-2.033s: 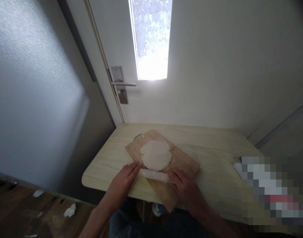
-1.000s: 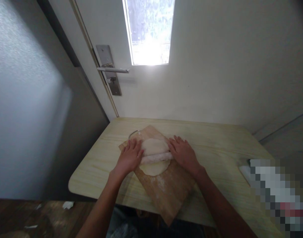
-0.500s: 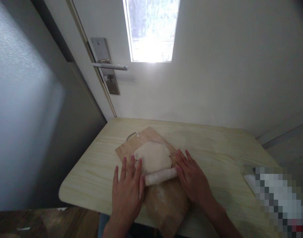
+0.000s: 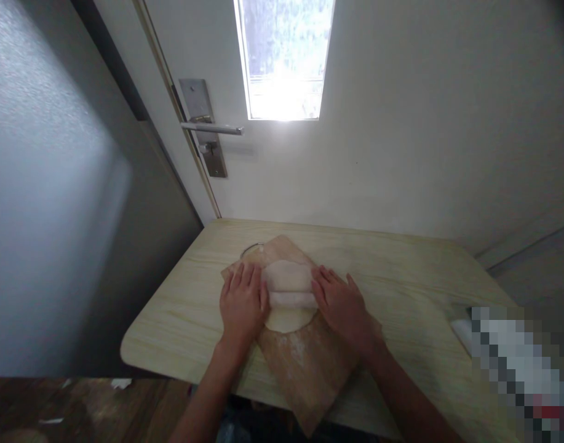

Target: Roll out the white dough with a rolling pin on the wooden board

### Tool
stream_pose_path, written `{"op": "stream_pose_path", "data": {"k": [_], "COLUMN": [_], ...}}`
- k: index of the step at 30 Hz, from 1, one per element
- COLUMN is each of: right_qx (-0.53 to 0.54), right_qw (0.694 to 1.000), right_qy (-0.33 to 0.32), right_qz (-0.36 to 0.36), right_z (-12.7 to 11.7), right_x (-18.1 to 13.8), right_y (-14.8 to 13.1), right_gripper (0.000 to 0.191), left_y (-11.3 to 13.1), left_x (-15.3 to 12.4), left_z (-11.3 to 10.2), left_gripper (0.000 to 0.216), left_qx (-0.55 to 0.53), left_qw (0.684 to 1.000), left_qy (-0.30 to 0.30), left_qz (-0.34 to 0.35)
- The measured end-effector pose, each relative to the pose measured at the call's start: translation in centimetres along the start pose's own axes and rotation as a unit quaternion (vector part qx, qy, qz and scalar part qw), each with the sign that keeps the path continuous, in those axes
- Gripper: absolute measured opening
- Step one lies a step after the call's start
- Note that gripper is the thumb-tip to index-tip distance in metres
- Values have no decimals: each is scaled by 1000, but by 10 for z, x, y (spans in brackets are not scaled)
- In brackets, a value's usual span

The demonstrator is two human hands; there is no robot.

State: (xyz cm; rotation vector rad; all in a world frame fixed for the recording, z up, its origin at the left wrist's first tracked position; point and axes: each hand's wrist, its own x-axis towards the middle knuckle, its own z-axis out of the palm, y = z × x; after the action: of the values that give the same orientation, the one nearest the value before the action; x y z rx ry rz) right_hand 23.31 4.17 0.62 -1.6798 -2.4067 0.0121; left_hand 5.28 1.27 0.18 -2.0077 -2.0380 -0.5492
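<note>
A short, floury rolling pin (image 4: 291,299) lies across a flattened sheet of dough (image 4: 288,320), with dough showing on both sides of it. My left hand (image 4: 243,301) is over the pin's left end, fingers together and pointing away from me. At the other end, my right hand (image 4: 344,306) presses down with its fingers bent over the pin. Both ends of the pin are hidden under my hands. Beneath the dough is a wooden cutting board (image 4: 309,369), turned cornerwise and dusted with flour near its front.
The board rests on a pale wood-grain table (image 4: 171,314) against a white door with a metal handle (image 4: 212,128). A metal ring (image 4: 250,248) sits at the board's back corner. A blurred-out object (image 4: 516,363) lies at the table's right side.
Both hands have pushed the rolling pin away from me, from the dough's near edge to its middle. Dough now shows on the near side of the pin.
</note>
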Motion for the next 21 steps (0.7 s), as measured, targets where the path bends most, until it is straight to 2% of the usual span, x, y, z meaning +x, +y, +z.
{"op": "stream_pose_path", "data": {"k": [3, 6, 9, 14, 16, 18, 21], "right_qx": [0, -16, -25, -21, -15, -7, 0], "right_qw": [999, 996, 996, 998, 998, 998, 999], "right_qy": [43, 84, 83, 43, 18, -4, -9], "right_qz": [-15, -32, -23, 38, 51, 56, 34], "right_z": [7, 15, 16, 4, 0, -3, -5], "right_x": [-46, -70, -57, 14, 34, 40, 21], "right_y": [-7, -13, -13, 1, 5, 7, 1], "right_gripper": [39, 45, 45, 44, 45, 45, 44], "left_y": [11, 11, 8, 13, 15, 16, 15], "left_x": [-44, -60, -36, 41, 61, 67, 49], "left_z": [-5, -6, -2, 11, 14, 14, 8], "left_gripper": [39, 46, 45, 43, 43, 42, 40], "left_qx": [6, 20, 29, 29, 18, 9, 10], "left_qw": [1000, 999, 999, 998, 997, 995, 996], "left_qy": [-1, -11, -23, -46, -75, -94, -82], "left_qz": [3, 25, 39, 26, 27, 35, 38]}}
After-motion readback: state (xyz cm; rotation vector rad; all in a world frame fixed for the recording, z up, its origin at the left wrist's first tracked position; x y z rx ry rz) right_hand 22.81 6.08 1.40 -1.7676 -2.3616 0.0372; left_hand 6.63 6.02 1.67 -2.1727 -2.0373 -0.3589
